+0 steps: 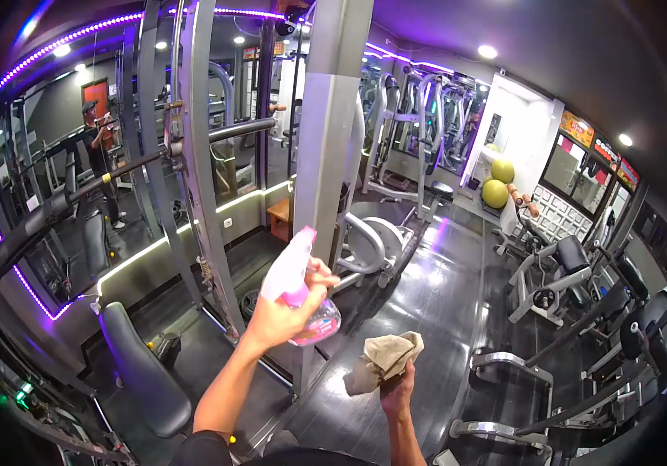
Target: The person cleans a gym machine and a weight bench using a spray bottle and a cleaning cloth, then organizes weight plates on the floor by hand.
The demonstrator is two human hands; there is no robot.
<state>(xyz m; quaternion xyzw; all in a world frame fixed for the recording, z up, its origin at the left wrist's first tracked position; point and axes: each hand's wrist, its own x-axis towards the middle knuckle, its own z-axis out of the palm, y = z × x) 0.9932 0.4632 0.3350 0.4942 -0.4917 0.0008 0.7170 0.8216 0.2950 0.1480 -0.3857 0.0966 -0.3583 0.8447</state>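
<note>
A spray bottle (pixel 320 326) with a pink and white trigger head is in my left hand (pixel 277 320), fingers wrapped round its neck. It is raised in front of the grey upright post (pixel 324 155) of a rack, nozzle end up, overlapping the post in this view. Lower and to the right, my right hand (pixel 398 392) grips a crumpled beige cloth (pixel 388 359). The cloth bulges above the fingers and hides part of them. Behind it lies the dark shiny floor (pixel 419 311).
At left stand a barbell (pixel 135 165) on the rack and a black padded bench (pixel 135 365). Exercise machines (pixel 555 279) line the right side. Yellow exercise balls (pixel 495 193) sit at the back. A wall mirror (pixel 46 140) reflects a person.
</note>
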